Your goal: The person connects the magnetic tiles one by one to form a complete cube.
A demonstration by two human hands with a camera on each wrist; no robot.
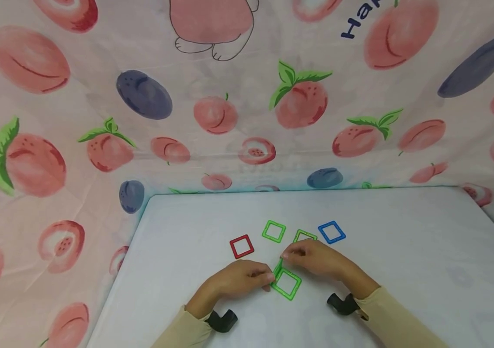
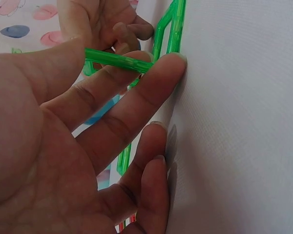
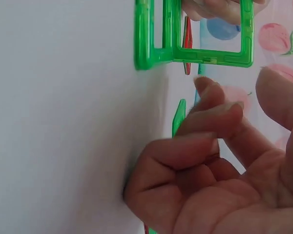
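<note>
Two green square magnetic tile frames meet along an edge near the middle of the table. One green tile point(image 1: 296, 289) lies flat, and the other, an upright green tile point(image 3: 210, 57), stands from its side. My left hand point(image 1: 240, 279) pinches the upright tile between thumb and fingers, its fingertips low by the joined edge in the left wrist view. My right hand point(image 1: 318, 258) is just beyond the upright tile. In the right wrist view its thumb and loosely bent fingers point(image 3: 210, 122) stand apart from the tile, holding nothing.
Behind the hands lie a red square tile point(image 1: 239, 238), a green square tile point(image 1: 271, 239) and a blue square tile point(image 1: 337, 240). Another green tile point(image 1: 305, 232) is partly covered by the right hand. A fruit-print cloth point(image 1: 255, 174) hangs behind the white table point(image 1: 403, 241).
</note>
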